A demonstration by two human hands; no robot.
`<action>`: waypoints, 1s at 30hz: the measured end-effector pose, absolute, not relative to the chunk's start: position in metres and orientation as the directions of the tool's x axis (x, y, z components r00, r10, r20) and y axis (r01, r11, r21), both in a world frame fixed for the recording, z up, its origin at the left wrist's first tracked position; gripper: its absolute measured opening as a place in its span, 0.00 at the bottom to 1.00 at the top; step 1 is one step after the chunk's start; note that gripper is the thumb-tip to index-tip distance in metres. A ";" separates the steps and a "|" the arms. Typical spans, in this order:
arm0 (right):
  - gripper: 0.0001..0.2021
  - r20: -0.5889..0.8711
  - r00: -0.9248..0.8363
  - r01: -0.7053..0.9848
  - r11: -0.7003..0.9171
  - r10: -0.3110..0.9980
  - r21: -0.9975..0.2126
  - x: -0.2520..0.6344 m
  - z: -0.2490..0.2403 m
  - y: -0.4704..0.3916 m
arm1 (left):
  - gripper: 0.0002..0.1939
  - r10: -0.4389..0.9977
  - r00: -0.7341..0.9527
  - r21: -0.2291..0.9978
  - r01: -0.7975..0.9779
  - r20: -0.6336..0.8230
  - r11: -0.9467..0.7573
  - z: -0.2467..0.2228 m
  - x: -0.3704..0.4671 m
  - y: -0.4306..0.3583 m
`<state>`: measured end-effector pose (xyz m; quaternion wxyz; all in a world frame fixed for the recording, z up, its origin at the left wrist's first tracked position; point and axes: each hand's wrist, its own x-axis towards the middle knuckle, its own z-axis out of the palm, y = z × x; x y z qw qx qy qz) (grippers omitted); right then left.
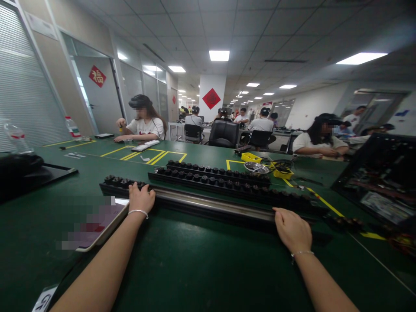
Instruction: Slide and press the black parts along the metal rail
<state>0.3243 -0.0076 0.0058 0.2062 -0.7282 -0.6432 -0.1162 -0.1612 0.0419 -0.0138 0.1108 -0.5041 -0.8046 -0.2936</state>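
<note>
A long black rail (208, 203) with a shiny metal channel lies across the green table in front of me. Small black socket-like pieces (118, 182) sit in its left end. My left hand (141, 199) is closed over the rail beside these pieces, its fingertips partly hidden behind it. Toward the right end, my right hand (294, 229) grips the rail, the thumb side up and the other fingers curled out of sight. Just beyond lie two more black rails, a nearer one (227, 185) and a farther one (214, 170), both lined with similar pieces.
A phone (104, 227) lies by my left forearm. Behind the rails are a metal bowl (256, 167), yellow bins (251, 157) and black cables (282, 165). A large open black case (383, 186) stands right. Co-workers sit across the table (208, 268), with bottles (73, 128) far left.
</note>
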 end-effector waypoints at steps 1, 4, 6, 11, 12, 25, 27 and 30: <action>0.25 0.435 0.144 0.985 -0.085 0.889 -0.152 0.324 0.006 -0.008 | 0.24 0.746 -0.464 0.361 0.878 0.478 0.314 -0.014 -0.162 0.042; 0.24 0.440 0.146 0.984 -0.083 0.886 -0.158 0.324 0.006 -0.008 | 0.24 0.745 -0.451 0.369 0.882 0.490 0.291 -0.014 -0.162 0.043; 0.24 0.447 0.145 0.984 -0.082 0.883 -0.156 0.324 0.006 -0.008 | 0.23 0.739 -0.452 0.387 0.880 0.499 0.277 -0.014 -0.162 0.044; 0.24 0.470 0.125 0.988 -0.069 0.873 -0.135 0.323 0.007 -0.009 | 0.22 0.721 -0.477 0.416 0.865 0.503 0.281 -0.017 -0.161 0.046; 0.24 0.469 0.125 0.988 -0.070 0.874 -0.134 0.323 0.007 -0.009 | 0.22 0.724 -0.471 0.410 0.868 0.504 0.279 -0.018 -0.161 0.046; 0.24 0.431 0.165 0.980 -0.100 0.887 -0.169 0.322 0.007 -0.009 | 0.19 0.735 -0.433 0.366 0.892 0.522 0.265 -0.018 -0.160 0.046; 0.24 0.426 0.165 0.980 -0.100 0.889 -0.172 0.322 0.008 -0.009 | 0.19 0.740 -0.446 0.374 0.885 0.504 0.279 -0.014 -0.156 0.043; 0.23 0.437 0.152 0.982 -0.086 0.886 -0.167 0.322 0.008 -0.010 | 0.19 0.752 -0.459 0.379 0.877 0.473 0.296 -0.008 -0.150 0.038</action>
